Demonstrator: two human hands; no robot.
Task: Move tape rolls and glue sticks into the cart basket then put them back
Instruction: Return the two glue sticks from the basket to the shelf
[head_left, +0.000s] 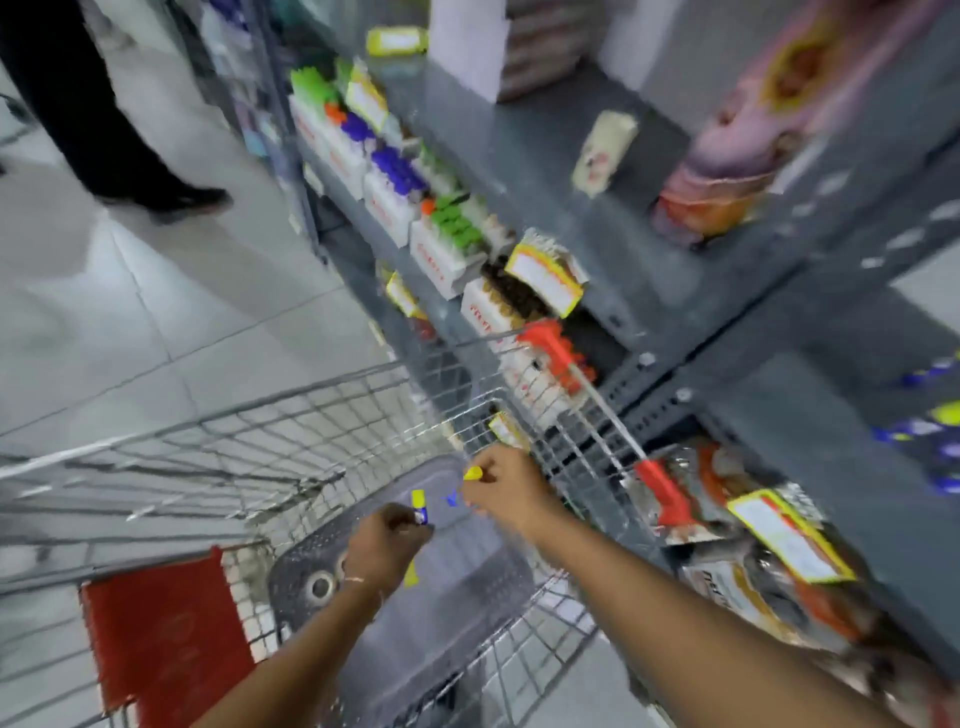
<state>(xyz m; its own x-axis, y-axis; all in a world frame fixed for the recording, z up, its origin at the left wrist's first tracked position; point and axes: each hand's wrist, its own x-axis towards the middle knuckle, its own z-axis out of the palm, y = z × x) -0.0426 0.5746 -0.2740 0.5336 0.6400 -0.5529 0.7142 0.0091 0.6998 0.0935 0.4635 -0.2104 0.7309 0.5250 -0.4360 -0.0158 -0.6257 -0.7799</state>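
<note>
Both my hands are inside the wire cart basket (291, 415). My left hand (387, 540) is closed around blue and yellow glue sticks (418, 506); one yellow end (411, 574) pokes out below the fist. My right hand (506, 486) is closed on another glue stick, its yellow cap (474, 473) and a bit of blue (452, 500) showing at the fingers. A grey perforated plastic tray (441, 613) lies in the basket under my hands. The picture is blurred, and I see no tape rolls clearly.
Grey metal shelves (675, 291) rise on the right, with white boxes of coloured items (447, 228), yellow price tags (545, 280) and packaged goods (737, 525). The cart has a red seat flap (166, 634) and red corner guards (553, 353). A person's dark legs (104, 130) stand on the tiled floor at upper left.
</note>
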